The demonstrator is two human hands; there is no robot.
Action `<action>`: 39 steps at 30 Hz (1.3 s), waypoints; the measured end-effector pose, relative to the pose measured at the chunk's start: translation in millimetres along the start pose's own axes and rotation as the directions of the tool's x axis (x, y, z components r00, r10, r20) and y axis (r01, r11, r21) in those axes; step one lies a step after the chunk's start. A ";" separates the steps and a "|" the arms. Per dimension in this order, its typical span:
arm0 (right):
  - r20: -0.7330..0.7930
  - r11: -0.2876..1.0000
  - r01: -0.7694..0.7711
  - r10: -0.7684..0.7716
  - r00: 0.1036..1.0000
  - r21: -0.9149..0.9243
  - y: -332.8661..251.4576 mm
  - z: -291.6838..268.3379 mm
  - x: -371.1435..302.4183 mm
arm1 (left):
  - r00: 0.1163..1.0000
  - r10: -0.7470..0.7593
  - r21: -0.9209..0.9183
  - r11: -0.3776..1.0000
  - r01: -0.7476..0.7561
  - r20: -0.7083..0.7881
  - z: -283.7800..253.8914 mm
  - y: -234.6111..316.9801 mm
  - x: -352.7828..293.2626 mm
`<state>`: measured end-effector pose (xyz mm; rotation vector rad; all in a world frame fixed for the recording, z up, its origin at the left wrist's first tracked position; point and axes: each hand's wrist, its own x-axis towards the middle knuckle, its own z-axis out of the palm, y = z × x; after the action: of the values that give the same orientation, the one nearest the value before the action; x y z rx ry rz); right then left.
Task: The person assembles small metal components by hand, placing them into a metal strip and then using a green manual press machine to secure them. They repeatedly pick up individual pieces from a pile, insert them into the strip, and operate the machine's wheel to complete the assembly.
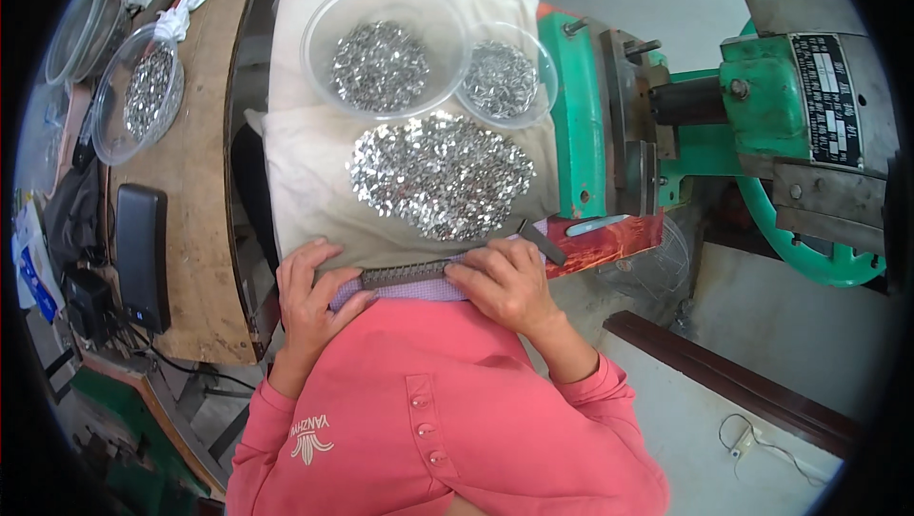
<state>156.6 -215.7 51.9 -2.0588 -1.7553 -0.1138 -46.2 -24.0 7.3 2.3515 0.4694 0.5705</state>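
A dark slotted metal bar [405, 274], with a row of teeth along it, lies at the near edge of the cloth, close to my body. My right hand [505, 286] is closed on its right end, fingertips on top. At the other end, my left hand [309, 292] has its index finger and thumb against the bar, while the other fingers rest on the cloth. Just beyond the bar spreads a loose pile of small shiny metal pieces [443, 178]. A dark flat metal block [543, 242] sits beside my right fingers.
A large clear tub [319, 69] and a smaller clear bowl [543, 97] hold more metal pieces on the pale cloth [300, 164]. A green press machine [581, 126] stands right. On the left wooden table [205, 230] are another bowl [107, 126] and a black power bank [143, 254].
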 end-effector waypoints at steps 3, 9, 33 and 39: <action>-0.105 0.998 -0.043 0.048 0.993 0.047 8.4 -7.0 6.2 | 1.000 0.010 -0.008 1.000 -0.010 -0.005 1.8 -2.4 -0.9; -0.220 0.962 -0.253 0.269 0.937 0.101 50.3 -27.0 63.4 | 1.000 -0.011 0.026 1.000 0.011 -0.005 2.5 -0.3 -0.9; -0.001 0.960 -0.270 0.271 0.963 -0.067 106.6 -14.4 148.0 | 1.000 0.005 0.010 1.000 -0.004 -0.026 4.3 -0.6 -0.7; 0.068 0.859 -0.505 0.501 0.863 0.082 114.7 -10.1 137.3 | 0.998 -0.067 -0.028 0.997 0.067 -0.008 -0.2 6.5 -4.0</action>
<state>295.3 -105.0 76.0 -2.3847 -1.1579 0.1744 -48.5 -30.4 10.7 2.2986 0.5393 0.5529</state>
